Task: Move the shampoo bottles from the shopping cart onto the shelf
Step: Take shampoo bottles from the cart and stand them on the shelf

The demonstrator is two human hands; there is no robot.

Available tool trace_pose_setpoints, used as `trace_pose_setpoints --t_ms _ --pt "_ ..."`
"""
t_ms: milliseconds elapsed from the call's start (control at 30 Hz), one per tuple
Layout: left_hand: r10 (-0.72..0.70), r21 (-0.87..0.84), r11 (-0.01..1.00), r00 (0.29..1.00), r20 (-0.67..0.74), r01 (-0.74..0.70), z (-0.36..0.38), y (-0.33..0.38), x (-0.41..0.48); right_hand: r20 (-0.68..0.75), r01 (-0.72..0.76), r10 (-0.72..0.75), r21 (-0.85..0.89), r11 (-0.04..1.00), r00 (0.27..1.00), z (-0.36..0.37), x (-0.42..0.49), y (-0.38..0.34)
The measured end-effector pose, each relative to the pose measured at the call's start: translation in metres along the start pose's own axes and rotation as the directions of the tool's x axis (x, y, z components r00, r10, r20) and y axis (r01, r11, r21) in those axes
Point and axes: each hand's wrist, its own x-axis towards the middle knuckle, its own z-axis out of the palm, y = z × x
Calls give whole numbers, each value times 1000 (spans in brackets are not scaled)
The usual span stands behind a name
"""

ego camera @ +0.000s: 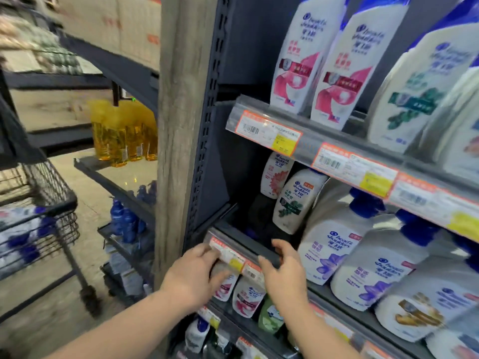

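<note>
My left hand rests on the front rail of the middle shelf, fingers over a price tag, holding nothing. My right hand hovers at the same rail a little to the right, fingers loosely spread and empty. Behind the hands, two small white shampoo bottles stand at the back of a dark gap on that shelf. Large white pump bottles with blue tops fill the shelf to the right. The shopping cart stands at the left, with blurred white and blue bottles inside.
A grey wooden post separates this shelf unit from the aisle at left. The upper shelf holds tall white bottles. Lower shelves hold small bottles. Yellow bottles and blue ones stand on racks further left.
</note>
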Motion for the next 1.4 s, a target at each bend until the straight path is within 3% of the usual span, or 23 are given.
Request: trace_pose_setpoints --t_ms 133,267,500,700,800,1067,1400 --pt "-278 -92 958 959 -50 273 -47 8 -69 151 40 -37 -19 999 988 -26 -46 -34" --pt "-449 -141 891 884 -128 432 -100 9 -139 311 144 -130 -24 989 941 -36 -92 -86" --pt "-649 -160 761 729 -219 629 -185 -10 -246 544 325 -298 50 944 784 -22 -143 -177" --pt "-781 -296 623 560 -275 724 -224 -57 -306 679 351 -330 112 929 656 27 -167 -234" --pt "-814 -342 580 511 -275 740 -240 -91 -317 727 370 -330 112 922 603 72 -171 -261" --pt "-848 -390 525 502 -169 756 -270 -233 -302 796 353 -228 19 935 561 202 -160 -327" --pt "-795 -130 606 602 -76 784 -331 -378 -211 809 158 -52 -51 986 586 340 -101 -382"
